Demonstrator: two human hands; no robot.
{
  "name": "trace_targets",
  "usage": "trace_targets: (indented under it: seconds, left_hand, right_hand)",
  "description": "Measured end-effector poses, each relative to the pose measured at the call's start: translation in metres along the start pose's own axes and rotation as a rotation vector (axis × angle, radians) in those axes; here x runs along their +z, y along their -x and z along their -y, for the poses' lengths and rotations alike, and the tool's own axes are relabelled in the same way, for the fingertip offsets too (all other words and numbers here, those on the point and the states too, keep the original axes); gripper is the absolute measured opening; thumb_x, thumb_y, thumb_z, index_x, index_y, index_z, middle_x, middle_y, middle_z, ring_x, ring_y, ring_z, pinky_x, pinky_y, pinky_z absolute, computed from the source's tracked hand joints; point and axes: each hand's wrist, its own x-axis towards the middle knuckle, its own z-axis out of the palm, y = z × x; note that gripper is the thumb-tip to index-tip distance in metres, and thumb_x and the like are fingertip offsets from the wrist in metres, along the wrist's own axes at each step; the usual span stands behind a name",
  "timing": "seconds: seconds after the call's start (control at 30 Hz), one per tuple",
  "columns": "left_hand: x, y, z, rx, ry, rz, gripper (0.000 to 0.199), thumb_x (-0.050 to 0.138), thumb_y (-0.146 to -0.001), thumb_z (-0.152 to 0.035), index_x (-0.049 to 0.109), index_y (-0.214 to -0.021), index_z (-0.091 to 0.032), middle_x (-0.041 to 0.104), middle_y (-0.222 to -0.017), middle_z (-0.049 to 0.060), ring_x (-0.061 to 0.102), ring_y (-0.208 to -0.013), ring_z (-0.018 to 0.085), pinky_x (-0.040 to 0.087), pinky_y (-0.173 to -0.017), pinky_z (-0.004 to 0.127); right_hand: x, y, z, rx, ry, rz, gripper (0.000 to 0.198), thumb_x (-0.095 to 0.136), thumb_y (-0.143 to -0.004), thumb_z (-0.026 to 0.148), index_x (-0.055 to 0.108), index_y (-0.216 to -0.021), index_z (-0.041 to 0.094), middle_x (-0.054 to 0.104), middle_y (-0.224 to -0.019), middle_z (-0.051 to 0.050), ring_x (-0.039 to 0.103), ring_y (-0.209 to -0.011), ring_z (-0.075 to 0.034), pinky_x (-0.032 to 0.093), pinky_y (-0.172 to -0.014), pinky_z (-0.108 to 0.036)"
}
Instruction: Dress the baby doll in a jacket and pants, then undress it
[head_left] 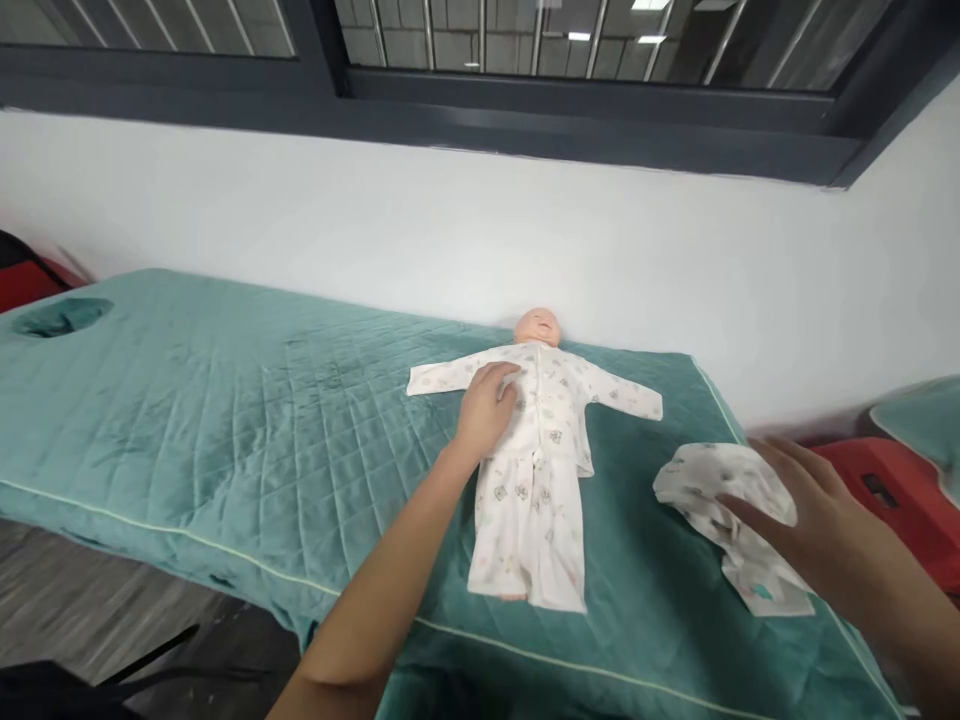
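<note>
Right hand (825, 510) gripping printed cloth (731, 475), left hand (486, 408) loosely parted on doll (546, 440) — green quilted bed (300, 430), white wall (375, 225).

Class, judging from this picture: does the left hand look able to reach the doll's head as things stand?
Probably yes: the doll's head is uncovered, and the left hand is at the printed shirt just below it, with nothing visible standing in the way.
</note>
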Motion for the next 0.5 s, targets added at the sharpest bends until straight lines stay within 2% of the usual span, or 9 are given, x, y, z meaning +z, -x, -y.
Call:
trace_targets:
  seconds: [0.07,0.1,0.17,0.27,0.37,0.5]
  left_hand:
    - [0.011,-0.030,0.006,-0.018,0.011,0.028,0.032,0.049,-0.089,-0.009,0.070,-0.112,-0.017,0.069,-0.124,0.011,0.061,-0.122,0.023,0.044,-0.113,0.042]
    - [0.017,-0.043,0.008,-0.027,0.019,0.042,0.032,0.048,-0.090,-0.010,0.070,-0.112,-0.016,0.069,-0.125,0.011,0.061,-0.123,0.023,0.044,-0.113,0.042]
    - [0.028,-0.060,0.013,-0.034,0.019,0.075,0.032,0.048,-0.092,-0.013,0.070,-0.116,-0.015,0.068,-0.129,0.013,0.060,-0.125,0.024,0.043,-0.114,0.043]
    - [0.039,-0.064,0.020,-0.022,-0.033,0.125,0.034,0.045,-0.096,-0.018,0.068,-0.122,-0.013,0.065,-0.135,0.014,0.057,-0.130,0.025,0.041,-0.117,0.045]
    - [0.042,-0.053,0.027,0.013,-0.076,0.144,0.038,0.041,-0.100,-0.024,0.064,-0.129,-0.016,0.059,-0.144,0.013,0.051,-0.137,0.023,0.038,-0.120,0.044]
    - [0.040,-0.048,0.032,0.007,-0.082,0.144,0.038,0.042,-0.100,-0.025,0.064,-0.131,-0.019,0.059,-0.145,0.009,0.051,-0.137,0.022,0.038,-0.120,0.043]
  right_hand:
    - [0.008,-0.014,0.040,-0.083,-0.072,-0.015,0.049,0.055,-0.092,0.056,0.057,-0.133,0.030,0.057,-0.142,-0.010,0.062,-0.122,-0.034,0.052,-0.100,-0.051]
    - [0.019,-0.023,0.062,-0.150,-0.179,-0.048,0.042,0.053,-0.094,0.050,0.057,-0.130,0.028,0.059,-0.139,-0.009,0.060,-0.125,-0.031,0.050,-0.104,-0.048]
    - [0.053,-0.043,0.101,-0.239,-0.375,-0.025,0.036,0.054,-0.096,0.041,0.056,-0.129,0.028,0.056,-0.141,-0.008,0.055,-0.131,-0.027,0.046,-0.111,-0.046]
    - [0.108,-0.082,0.146,-0.209,-0.605,0.004,0.036,0.054,-0.095,0.035,0.054,-0.130,0.027,0.055,-0.141,-0.009,0.051,-0.134,-0.025,0.043,-0.114,-0.046]
    - [0.144,-0.123,0.170,-0.150,-0.694,0.016,0.037,0.054,-0.093,0.032,0.054,-0.129,0.023,0.055,-0.138,-0.011,0.049,-0.134,-0.026,0.039,-0.116,-0.049]
    - [0.165,-0.150,0.175,-0.072,-0.731,0.043,0.033,0.053,-0.094,0.034,0.056,-0.124,0.020,0.059,-0.134,-0.012,0.052,-0.129,-0.026,0.038,-0.115,-0.048]
